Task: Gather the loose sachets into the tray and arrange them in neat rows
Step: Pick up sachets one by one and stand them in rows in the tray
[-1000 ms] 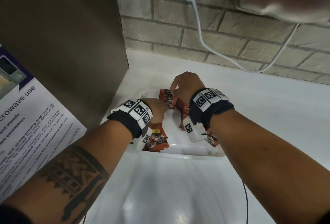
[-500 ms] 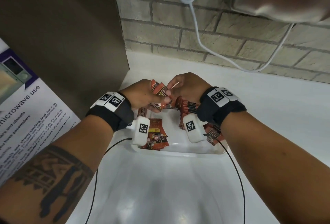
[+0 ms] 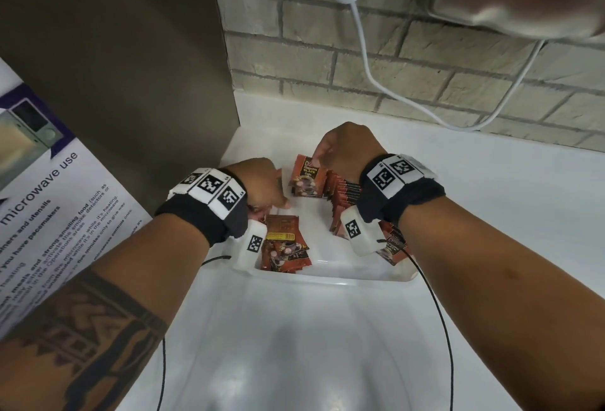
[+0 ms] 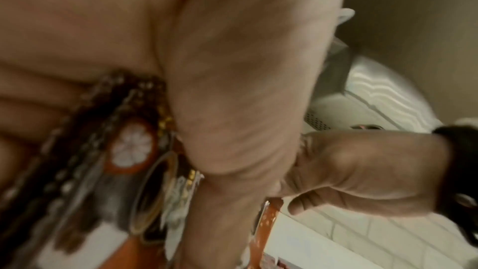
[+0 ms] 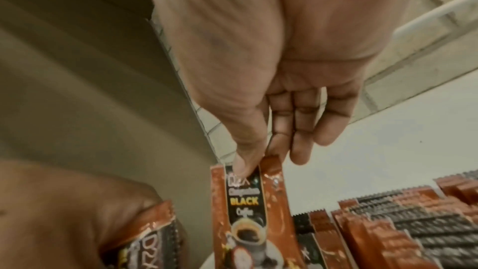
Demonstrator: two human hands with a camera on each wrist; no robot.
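Observation:
A white tray (image 3: 327,275) holds orange-brown coffee sachets. My right hand (image 3: 319,155) pinches the top edge of one upright sachet (image 3: 306,176) between thumb and forefinger (image 5: 248,156), at the left end of a row of standing sachets (image 3: 343,194). My left hand (image 3: 278,206) is curled round a few sachets (image 4: 129,150) low at the tray's left side. Its fingertips are hidden in the head view. Loose sachets (image 3: 284,243) lie flat at the tray's front left, and another (image 3: 393,248) lies under my right wrist.
The tray sits on a white counter (image 3: 491,214) in a corner. A tall brown panel (image 3: 131,83) with a microwave-use notice (image 3: 49,198) stands on the left. A brick wall (image 3: 393,60) with a hanging white cable (image 3: 363,60) is behind.
Both hands were together above the tray with sachets raised. My left hand has dropped down and left toward the loose pile. My right hand now holds one sachet upright at the row's end.

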